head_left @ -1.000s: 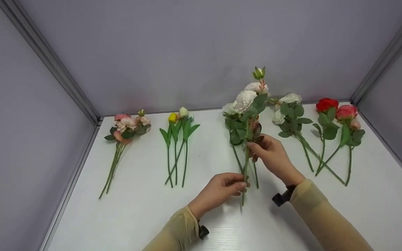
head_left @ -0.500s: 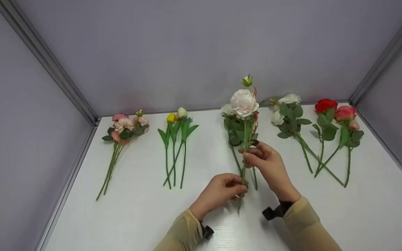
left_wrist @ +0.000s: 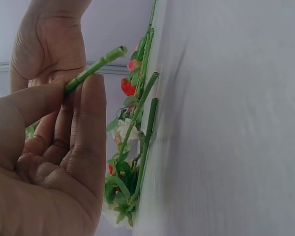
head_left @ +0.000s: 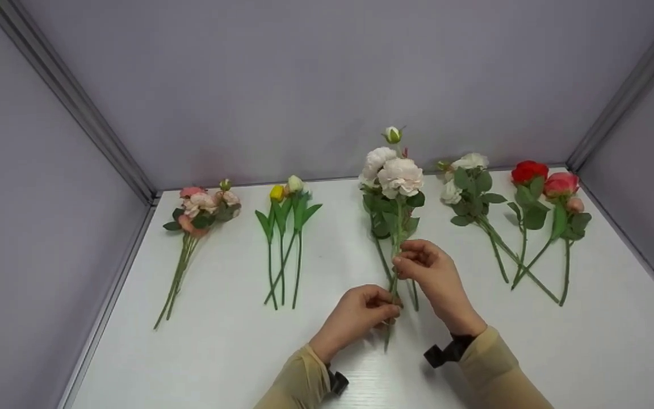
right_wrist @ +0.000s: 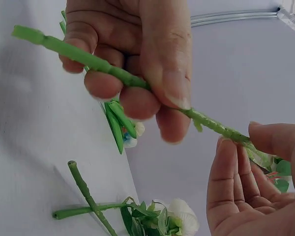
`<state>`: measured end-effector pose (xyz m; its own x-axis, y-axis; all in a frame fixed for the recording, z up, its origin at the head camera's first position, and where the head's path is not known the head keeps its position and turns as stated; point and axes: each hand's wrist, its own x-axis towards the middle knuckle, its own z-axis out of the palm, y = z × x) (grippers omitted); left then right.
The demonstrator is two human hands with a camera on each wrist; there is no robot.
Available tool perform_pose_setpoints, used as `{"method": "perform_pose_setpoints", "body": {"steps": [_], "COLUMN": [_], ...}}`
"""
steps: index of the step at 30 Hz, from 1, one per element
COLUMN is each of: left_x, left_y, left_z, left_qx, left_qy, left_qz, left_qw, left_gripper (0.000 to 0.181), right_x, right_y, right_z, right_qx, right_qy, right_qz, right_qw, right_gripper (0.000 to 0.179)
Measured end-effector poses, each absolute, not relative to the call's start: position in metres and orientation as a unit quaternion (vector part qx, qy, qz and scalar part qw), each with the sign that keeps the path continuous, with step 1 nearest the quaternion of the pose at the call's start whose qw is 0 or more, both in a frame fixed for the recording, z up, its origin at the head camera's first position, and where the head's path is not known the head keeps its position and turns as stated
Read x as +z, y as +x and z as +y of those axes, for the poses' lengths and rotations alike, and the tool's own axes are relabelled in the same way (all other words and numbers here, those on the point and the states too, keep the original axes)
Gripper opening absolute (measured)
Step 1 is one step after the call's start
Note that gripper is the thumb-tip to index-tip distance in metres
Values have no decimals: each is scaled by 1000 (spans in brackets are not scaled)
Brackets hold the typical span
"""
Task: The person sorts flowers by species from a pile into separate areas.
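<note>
A pale peony spray [head_left: 401, 177] with full blooms and a small bud at its top stands raised, blooms toward the back wall. My left hand [head_left: 354, 319] pinches its green stem [left_wrist: 96, 69] near the lower end, between thumb and fingers; the cut end sticks out past them. Higher up, my right hand [head_left: 434, 275] pinches the same stem below the leaves, as the right wrist view also shows. Behind the spray, other white flowers lie on the white table [head_left: 219, 352], partly hidden by its blooms and leaves, their stems [right_wrist: 88, 196] crossing.
Left of the hands lie tulips [head_left: 277, 194], yellow and white, and farther left a bunch of pink flowers [head_left: 201, 203]. To the right are white roses [head_left: 470, 161], a red flower [head_left: 529, 171] and a deep pink one [head_left: 562, 184]. Grey walls [head_left: 327, 85] enclose the table.
The peony spray has turned about its stem, its blooms now facing me and its bud shifted left. My right hand has slid down the stem toward my left hand, which stays nearly in place.
</note>
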<state>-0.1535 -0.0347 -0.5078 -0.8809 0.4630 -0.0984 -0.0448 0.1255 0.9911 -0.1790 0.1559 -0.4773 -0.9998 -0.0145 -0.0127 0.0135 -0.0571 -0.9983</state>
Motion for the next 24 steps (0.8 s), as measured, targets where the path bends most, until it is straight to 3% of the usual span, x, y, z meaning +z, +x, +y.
{"method": "perform_pose_setpoints", "body": {"steps": [6, 24], "left_x": [-508, -516], "left_y": [-152, -153], "left_z": [-35, -37], "left_qx": [644, 645], "left_qy": [138, 138], "left_qz": [726, 724], "left_qw": [198, 200], "left_gripper": [5, 8], "right_x": [-478, -479], "right_y": [-178, -178], "right_z": [153, 151], "right_qx": [-700, -717], "right_qy": [11, 18], "right_qz": [714, 697], "right_qw": [-5, 11], "right_gripper": [34, 32]}}
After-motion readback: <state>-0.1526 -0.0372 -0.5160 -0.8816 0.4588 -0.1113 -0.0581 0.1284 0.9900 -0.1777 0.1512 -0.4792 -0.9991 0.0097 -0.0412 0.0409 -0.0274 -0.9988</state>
